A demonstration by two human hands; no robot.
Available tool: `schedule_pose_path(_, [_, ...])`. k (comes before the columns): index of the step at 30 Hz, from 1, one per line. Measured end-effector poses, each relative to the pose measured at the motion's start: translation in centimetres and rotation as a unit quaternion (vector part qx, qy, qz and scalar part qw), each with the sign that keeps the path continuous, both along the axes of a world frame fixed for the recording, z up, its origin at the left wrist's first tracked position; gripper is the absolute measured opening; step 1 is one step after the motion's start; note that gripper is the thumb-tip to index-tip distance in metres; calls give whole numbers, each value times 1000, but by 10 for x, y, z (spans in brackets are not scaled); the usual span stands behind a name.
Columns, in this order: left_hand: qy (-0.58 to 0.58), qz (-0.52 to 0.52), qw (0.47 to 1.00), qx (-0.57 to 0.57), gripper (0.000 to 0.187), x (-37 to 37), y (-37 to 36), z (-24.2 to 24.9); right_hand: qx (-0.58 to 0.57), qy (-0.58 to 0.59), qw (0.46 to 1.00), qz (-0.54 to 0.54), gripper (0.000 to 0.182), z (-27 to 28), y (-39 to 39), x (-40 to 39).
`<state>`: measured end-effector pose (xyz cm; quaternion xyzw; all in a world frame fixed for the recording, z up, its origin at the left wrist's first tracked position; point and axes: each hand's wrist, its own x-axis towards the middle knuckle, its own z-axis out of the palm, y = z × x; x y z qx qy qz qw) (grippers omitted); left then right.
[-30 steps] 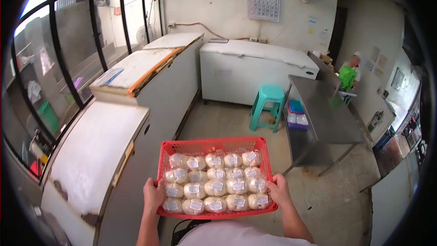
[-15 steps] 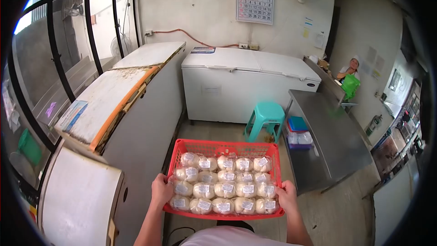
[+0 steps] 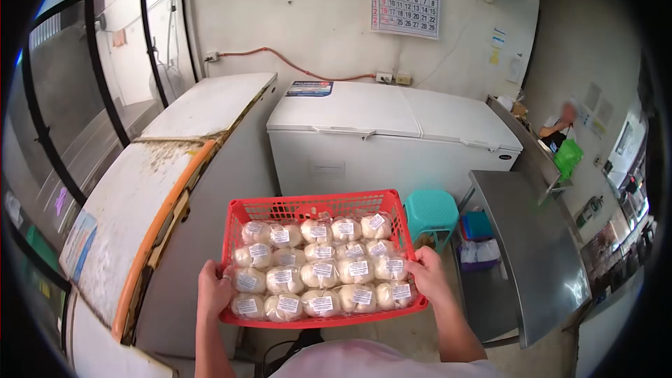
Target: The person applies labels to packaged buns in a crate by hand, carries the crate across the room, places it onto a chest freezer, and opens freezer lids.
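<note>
A red plastic basket is held out in front of my body at waist height. Rows of pale round buns fill it, each in clear wrap with a printed white label. My left hand grips the basket's left side, and my right hand grips its right side. Both hands are closed on the rim, with some fingers hidden behind it.
Ahead stands a white chest freezer; a worn freezer with an orange edge runs along the left. A teal stool and a steel table are at the right. A person with a green bag is beyond.
The chest freezer, stool and table appear nearer as I have moved forward. The basket sits slightly further left and higher in view, a little tilted, still in both hands.
</note>
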<state>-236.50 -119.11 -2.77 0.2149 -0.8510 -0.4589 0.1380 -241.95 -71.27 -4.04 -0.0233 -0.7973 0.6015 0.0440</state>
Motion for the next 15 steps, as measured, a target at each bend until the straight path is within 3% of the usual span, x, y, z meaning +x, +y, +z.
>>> schedule_pose_path(3, [18,-11,1000,-23,27,-54,-12,-15,-40,12,999,-14,11,-4,-17,-38])
schedule_pose_path(5, [26,-25,999,-18,27,-100,-19,-32,1,11,999,-34,11,-9,-24,-75])
schedule_pose_path(9, [29,-69,997,-33,27,-179,-13,-21,49,0,996,-69,12,-8,-15,-116])
schedule_pose_path(15, [30,-105,994,1,26,-300,16,-3,-4,6,994,-108,12,24,4,-201])
